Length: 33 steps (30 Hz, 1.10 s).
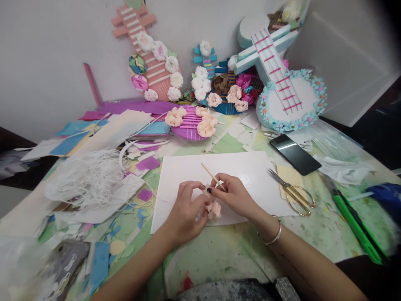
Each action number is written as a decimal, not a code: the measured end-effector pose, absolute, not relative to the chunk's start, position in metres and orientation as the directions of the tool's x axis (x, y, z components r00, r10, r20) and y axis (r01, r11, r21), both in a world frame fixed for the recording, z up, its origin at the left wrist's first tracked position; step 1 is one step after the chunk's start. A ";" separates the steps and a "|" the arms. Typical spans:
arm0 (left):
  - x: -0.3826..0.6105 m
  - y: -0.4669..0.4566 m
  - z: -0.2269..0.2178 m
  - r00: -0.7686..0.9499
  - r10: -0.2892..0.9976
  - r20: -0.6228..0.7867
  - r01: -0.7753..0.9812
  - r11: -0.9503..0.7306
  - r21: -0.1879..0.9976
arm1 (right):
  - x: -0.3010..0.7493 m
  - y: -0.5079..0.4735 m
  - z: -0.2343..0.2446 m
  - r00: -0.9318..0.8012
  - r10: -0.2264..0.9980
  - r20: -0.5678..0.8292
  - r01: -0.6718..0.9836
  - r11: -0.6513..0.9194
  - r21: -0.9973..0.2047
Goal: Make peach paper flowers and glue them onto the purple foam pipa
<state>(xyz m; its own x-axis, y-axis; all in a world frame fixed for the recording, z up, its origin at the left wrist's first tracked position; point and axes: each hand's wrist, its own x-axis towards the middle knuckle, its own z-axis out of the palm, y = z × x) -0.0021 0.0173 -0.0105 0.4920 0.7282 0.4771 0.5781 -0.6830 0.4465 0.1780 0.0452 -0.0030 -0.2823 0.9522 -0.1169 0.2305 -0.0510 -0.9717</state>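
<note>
Both of my hands meet over a white sheet (250,171) at the middle of the table. My left hand (184,211) is closed, pinching a small peach paper flower (214,207). My right hand (233,194) is closed too. It grips a thin wooden stick (210,174) that slants up to the left, and its fingertips touch the same flower. A silver bangle (274,234) sits on my right wrist.
Gold-handled scissors (294,193), a black phone (295,154) and a green craft knife (355,223) lie to the right. White cord (90,177) and paper scraps cover the left. Flower-covered guitar models (282,90) stand along the back wall, with a purple disc of peach flowers (189,122) before them.
</note>
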 end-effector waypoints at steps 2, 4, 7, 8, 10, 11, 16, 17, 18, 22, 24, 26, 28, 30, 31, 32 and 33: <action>-0.002 0.018 -0.011 0.518 0.702 0.489 0.566 -0.710 0.419 | 0.178 0.046 -0.003 -0.267 0.956 -0.124 0.230 -0.062 -0.971; -0.002 0.019 -0.012 0.555 0.679 0.480 0.550 -0.733 0.401 | 0.178 0.046 -0.003 -0.258 0.958 -0.121 0.236 -0.059 -0.970; -0.001 0.021 -0.014 0.583 0.657 0.477 0.536 -0.753 0.383 | 0.178 0.047 -0.005 -0.251 0.962 -0.110 0.241 -0.048 -0.969; -0.001 0.021 -0.014 0.583 0.653 0.484 0.532 -0.757 0.380 | 0.178 0.047 -0.005 -0.247 0.963 -0.110 0.243 -0.048 -0.969; 0.000 0.022 -0.015 0.575 0.646 0.502 0.520 -0.762 0.386 | 0.178 0.047 -0.006 -0.238 0.964 -0.115 0.248 -0.054 -0.967; 0.000 0.022 -0.014 0.574 0.639 0.512 0.508 -0.768 0.389 | 0.178 0.046 -0.006 -0.234 0.965 -0.118 0.248 -0.058 -0.967; 0.001 0.020 -0.015 0.624 0.569 0.535 0.471 -0.821 0.323 | 0.176 0.047 -0.007 -0.220 0.967 -0.131 0.249 -0.075 -0.966; 0.001 0.020 -0.016 0.638 0.554 0.535 0.474 -0.830 0.294 | 0.176 0.047 -0.007 -0.214 0.967 -0.136 0.253 -0.079 -0.964; 0.002 0.020 -0.016 0.649 0.541 0.535 0.481 -0.837 0.262 | 0.175 0.047 -0.007 -0.207 0.968 -0.141 0.258 -0.085 -0.962; 0.002 0.017 -0.016 0.673 0.491 0.552 0.481 -0.859 0.177 | 0.174 0.048 -0.007 -0.183 0.970 -0.158 0.268 -0.106 -0.958; 0.001 0.016 -0.015 0.650 0.507 0.566 0.437 -0.859 0.268 | 0.175 0.049 -0.007 -0.191 0.970 -0.150 0.242 -0.101 -0.965; -0.002 0.015 -0.014 0.580 0.593 0.559 0.362 -0.802 0.475 | 0.176 0.049 -0.007 -0.229 0.966 -0.123 0.195 -0.079 -0.978; -0.004 0.017 -0.015 0.441 0.725 0.529 0.264 -0.668 0.696 | 0.176 0.050 -0.007 -0.288 0.954 -0.088 0.150 -0.046 -0.988; -0.004 0.021 -0.018 0.254 0.865 0.433 0.164 -0.480 0.862 | 0.176 0.049 -0.007 -0.344 0.937 -0.061 0.129 -0.018 -0.992; -0.004 0.024 -0.019 0.187 0.926 0.328 0.114 -0.352 0.929 | 0.175 0.049 -0.007 -0.364 0.930 -0.055 0.125 -0.010 -0.992; -0.003 0.026 -0.020 0.157 0.964 0.214 0.057 -0.225 0.973 | 0.175 0.048 -0.008 -0.379 0.924 -0.054 0.124 -0.007 -0.992; -0.003 0.029 -0.021 0.161 0.982 0.095 0.006 -0.098 0.995 | 0.174 0.048 -0.008 -0.385 0.921 -0.059 0.127 -0.010 -0.992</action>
